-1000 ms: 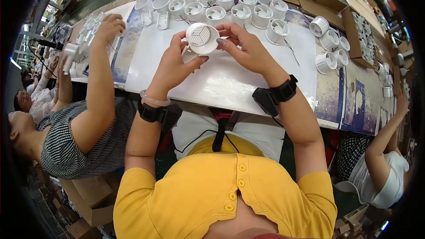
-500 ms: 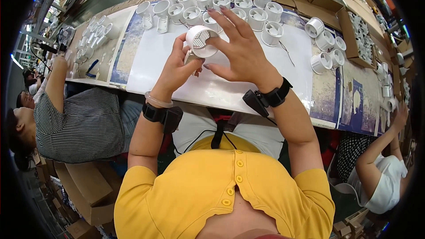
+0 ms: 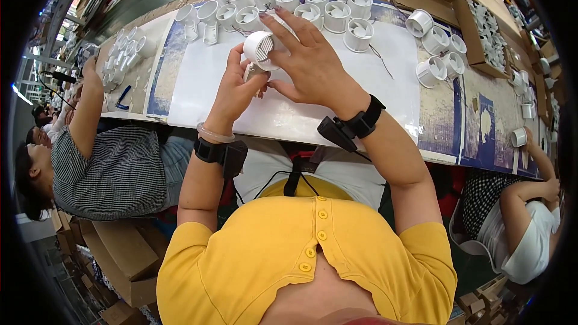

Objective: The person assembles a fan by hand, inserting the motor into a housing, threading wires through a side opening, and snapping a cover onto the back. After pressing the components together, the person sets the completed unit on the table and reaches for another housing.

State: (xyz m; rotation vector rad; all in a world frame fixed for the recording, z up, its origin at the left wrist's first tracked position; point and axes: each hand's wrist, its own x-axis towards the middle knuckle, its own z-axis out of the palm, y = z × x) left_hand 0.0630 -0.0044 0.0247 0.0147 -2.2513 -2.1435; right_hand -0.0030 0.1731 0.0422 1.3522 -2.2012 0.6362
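My left hand (image 3: 233, 90) is closed around a white round fan housing (image 3: 255, 46) and holds it up over the table. A slatted grille shows on the end facing right, and a narrower part hangs below it, partly covered by my fingers. My right hand (image 3: 319, 63) is spread at the right side of the housing. One of its fingers touches the grille, two others reach out past it, and the thumb lies apart below. Just beyond stand several white cylinders with fan blades inside (image 3: 308, 13). Farther left are two housings with handles (image 3: 208, 13).
A white sheet (image 3: 201, 81) covers the table in front of me. More fan cylinders (image 3: 431, 72) stand at right, beside a cardboard box of small white parts (image 3: 471, 48). Blue-handled pliers (image 3: 124, 96) lie at left. Co-workers sit on both sides; the right one's hand is at a white cylinder (image 3: 519, 137).
Both my hands and the housing have shifted slightly left, and the grille has turned more toward the right. At the far right, the co-worker's hand has come to a cylinder near the table edge.
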